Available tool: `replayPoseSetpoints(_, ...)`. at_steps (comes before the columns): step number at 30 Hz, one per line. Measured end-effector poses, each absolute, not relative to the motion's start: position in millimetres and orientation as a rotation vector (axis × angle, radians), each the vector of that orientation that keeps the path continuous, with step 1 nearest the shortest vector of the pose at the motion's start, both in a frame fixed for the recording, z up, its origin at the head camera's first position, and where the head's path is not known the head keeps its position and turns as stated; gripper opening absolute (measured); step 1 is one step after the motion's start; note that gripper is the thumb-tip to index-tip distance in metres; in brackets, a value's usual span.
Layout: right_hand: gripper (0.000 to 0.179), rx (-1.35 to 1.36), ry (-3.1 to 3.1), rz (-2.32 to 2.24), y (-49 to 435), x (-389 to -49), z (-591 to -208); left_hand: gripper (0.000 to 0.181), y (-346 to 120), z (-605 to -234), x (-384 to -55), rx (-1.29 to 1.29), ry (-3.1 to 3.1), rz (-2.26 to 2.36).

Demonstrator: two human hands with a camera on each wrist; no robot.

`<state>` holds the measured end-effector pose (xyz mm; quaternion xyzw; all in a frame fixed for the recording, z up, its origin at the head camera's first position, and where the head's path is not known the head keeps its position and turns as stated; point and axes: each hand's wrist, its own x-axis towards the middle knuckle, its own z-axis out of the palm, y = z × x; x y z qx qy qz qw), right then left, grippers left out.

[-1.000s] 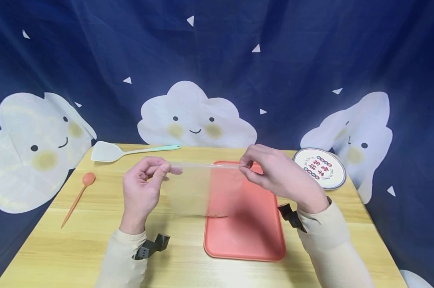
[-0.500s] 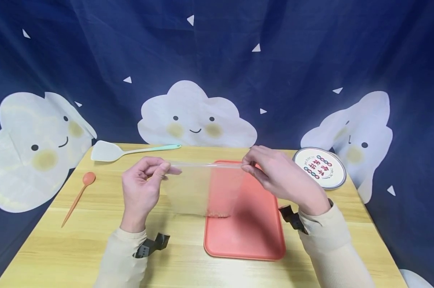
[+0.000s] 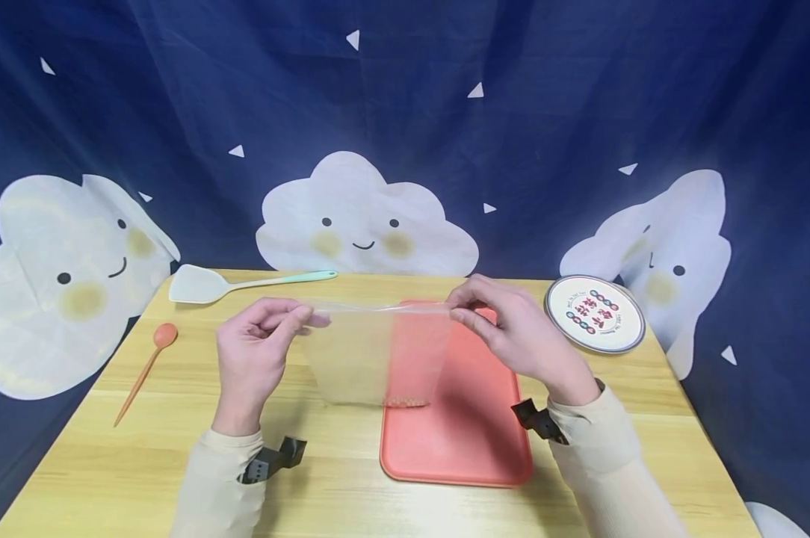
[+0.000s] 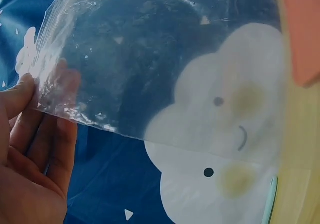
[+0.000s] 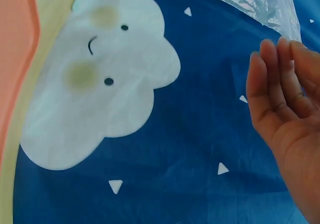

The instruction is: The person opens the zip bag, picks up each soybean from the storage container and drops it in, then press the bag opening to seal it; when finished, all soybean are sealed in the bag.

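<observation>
A clear plastic zip bag (image 3: 358,359) hangs stretched between both hands, its top edge level. Small pale bits lie along its bottom right, too small to make out. My left hand (image 3: 253,359) pinches the top left corner between thumb and fingers; in the left wrist view some fingers of that hand (image 4: 40,139) show through the film. The top right corner is pinched by my right hand (image 3: 512,329), thumb against index finger, as the right wrist view of the hand (image 5: 285,93) also shows. Behind the bag's right half is a pink tray (image 3: 455,448) on the table.
On the wooden table (image 3: 324,478), a white spatula with a green handle (image 3: 199,285) lies at the back left. An orange spoon (image 3: 148,366) rests near the left edge. A round printed plate (image 3: 595,314) sits back right. A blue cloud-patterned curtain (image 3: 405,90) hangs behind.
Both hands have kept their pinch on the zip bag and shifted slightly left. The bag's lower part looks spread a little wider, and the pale bits show more clearly.
</observation>
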<state>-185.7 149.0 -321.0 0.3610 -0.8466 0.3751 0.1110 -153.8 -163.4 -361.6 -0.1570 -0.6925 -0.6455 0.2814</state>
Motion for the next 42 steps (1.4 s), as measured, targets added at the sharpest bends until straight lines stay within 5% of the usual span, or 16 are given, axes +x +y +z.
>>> replayPoseSetpoints(8, 0.008, 1.077, -2.457, 1.190, 150.2, -187.6, -326.9, 0.003, -168.7, -364.0, -154.8, -0.511, -1.837, -1.710)
replayPoseSetpoints(16, 0.005, 1.163, -2.343, 1.840, 131.8, -180.7, -322.8, 0.009, -191.1, -349.5, -152.2, -0.717, -1.792, -1.809)
replayPoseSetpoints(26, 0.009, 1.013, -2.267, 2.307, 87.0, -193.9, -329.0, 0.009, -225.4, -324.8, -159.6, -0.347, -2.104, -1.671)
replayPoseSetpoints(33, 0.015, 0.769, -2.430, 2.453, 47.9, -237.4, -382.8, 0.030, -256.5, -370.6, -205.0, -0.068, -2.581, -1.600)
replayPoseSetpoints(42, 0.018, 0.495, -2.655, 2.183, 24.1, -285.5, -449.3, 0.025, -271.8, -444.5, -258.8, -0.026, -2.754, -1.451)
